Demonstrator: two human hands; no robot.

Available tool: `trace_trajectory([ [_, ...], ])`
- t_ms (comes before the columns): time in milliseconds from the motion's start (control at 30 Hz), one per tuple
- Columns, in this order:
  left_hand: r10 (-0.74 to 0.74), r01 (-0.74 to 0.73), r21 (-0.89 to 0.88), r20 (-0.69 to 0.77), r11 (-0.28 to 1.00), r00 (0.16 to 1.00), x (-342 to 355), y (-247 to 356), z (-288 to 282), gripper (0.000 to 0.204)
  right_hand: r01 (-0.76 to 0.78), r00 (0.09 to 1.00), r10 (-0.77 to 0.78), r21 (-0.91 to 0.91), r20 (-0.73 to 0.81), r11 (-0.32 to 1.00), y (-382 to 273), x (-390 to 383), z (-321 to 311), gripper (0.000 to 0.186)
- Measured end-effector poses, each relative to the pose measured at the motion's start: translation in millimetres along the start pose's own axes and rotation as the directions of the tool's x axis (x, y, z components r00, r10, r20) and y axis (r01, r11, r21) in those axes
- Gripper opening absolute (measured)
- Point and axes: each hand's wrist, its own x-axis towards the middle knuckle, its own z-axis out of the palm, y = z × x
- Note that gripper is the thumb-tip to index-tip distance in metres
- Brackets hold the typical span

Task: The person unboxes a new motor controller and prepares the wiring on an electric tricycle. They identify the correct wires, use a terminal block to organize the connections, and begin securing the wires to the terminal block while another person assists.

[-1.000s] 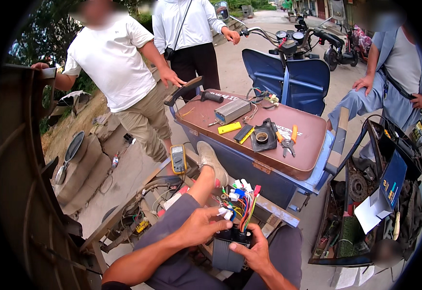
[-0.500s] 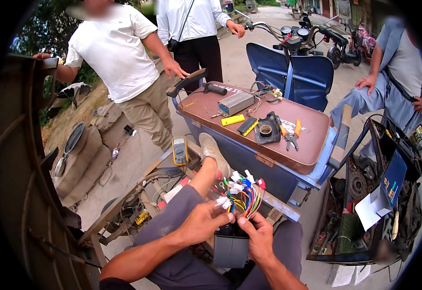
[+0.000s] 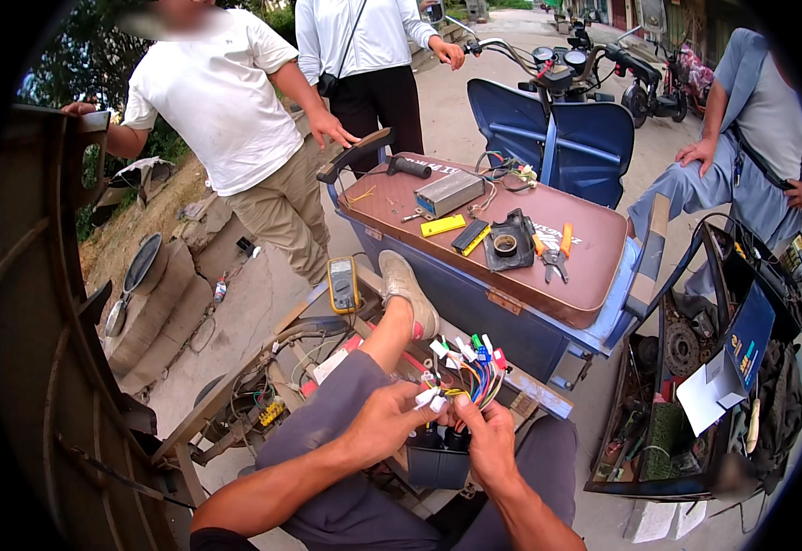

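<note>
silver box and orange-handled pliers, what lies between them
In the head view, a black plastic piece with a ring-shaped roll on it lies between the silver box and the pliers.

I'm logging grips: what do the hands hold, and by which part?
The wire bundle: the left hand by some white connectors, the right hand by the coloured wires.

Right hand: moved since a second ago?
Yes. Against the brown seat, the right hand has shifted closer to it, from the dark grey box's side up to the coloured wires.
</note>
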Motion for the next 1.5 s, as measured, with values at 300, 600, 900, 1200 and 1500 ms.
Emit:
trace_trajectory([
  [300, -0.017, 0.041, 0.208, -0.114, 0.977, 0.993, -4.4, 26.0, 11.6, 0.026, -0.058, 0.994, 0.065, 0.08, -0.087, 0.995, 2.8, 5.0, -8.0, 0.022],
  [600, -0.16, 0.167, 0.104, -0.073, 0.981, 0.984, 1.6, 8.9, -0.4, 0.019, -0.148, 0.98, 0.162, 0.122, -0.113, 0.981, 8.4, 3.7, -10.3, 0.028],
  [900, -0.068, 0.039, -0.187, -0.156, 0.982, 0.985, 2.2, 16.2, 19.4, 0.025, -0.148, 0.98, 0.162, 0.117, -0.119, 0.982, 10.1, 2.8, -9.5, 0.03],
  [1200, -0.101, 0.104, 0.031, -0.094, 0.994, 0.99, -0.1, 6.1, 2.9, 0.015, -0.125, 0.973, 0.166, 0.241, -0.158, 0.962, 16.0, -3.2, -11.7, 0.028],
  [1500, -0.065, 0.055, 0.137, 0.067, 0.989, 0.996, 12.6, 6.6, -2.6, 0.021, -0.092, 0.976, 0.153, 0.351, -0.152, 0.932, 22.5, 7.5, -25.0, 0.019],
])
